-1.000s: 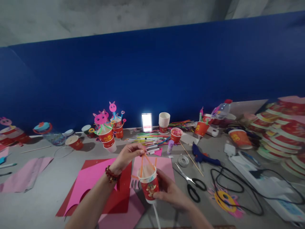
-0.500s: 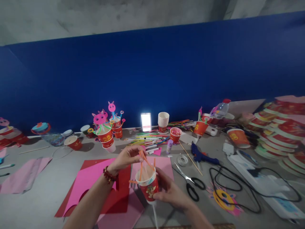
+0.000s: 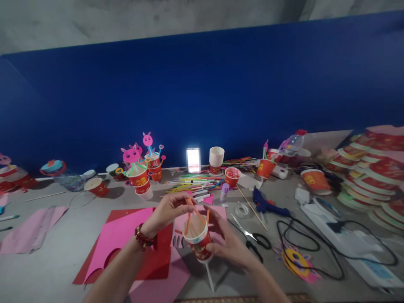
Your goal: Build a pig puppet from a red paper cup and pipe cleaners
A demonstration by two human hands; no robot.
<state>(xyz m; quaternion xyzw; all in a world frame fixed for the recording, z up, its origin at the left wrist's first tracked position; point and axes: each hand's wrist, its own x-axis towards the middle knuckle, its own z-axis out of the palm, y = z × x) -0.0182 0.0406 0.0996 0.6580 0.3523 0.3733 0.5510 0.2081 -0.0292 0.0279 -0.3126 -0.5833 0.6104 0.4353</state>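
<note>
A red paper cup with a white rim is held above the table, its mouth tilted toward the camera. My right hand wraps round the cup's right side, thumb on its front. Orange strips rise from the cup, and one sticks out to its left. My left hand, with a beaded bracelet at the wrist, pinches the bent orange strips above the rim. From the cup's bottom a white stick points down. Pink sheets and a red sheet lie beneath and to the left.
Black-handled scissors, clear tape and a blue glue gun lie to the right, beside a power strip with black cable. Decorated cups, pens and stacked cups stand or lie at the back.
The cup has moved slightly right and tilted, and the white stick has swung right at its lower end. My right hand has shifted with the cup; my left hand still pinches the strips.
</note>
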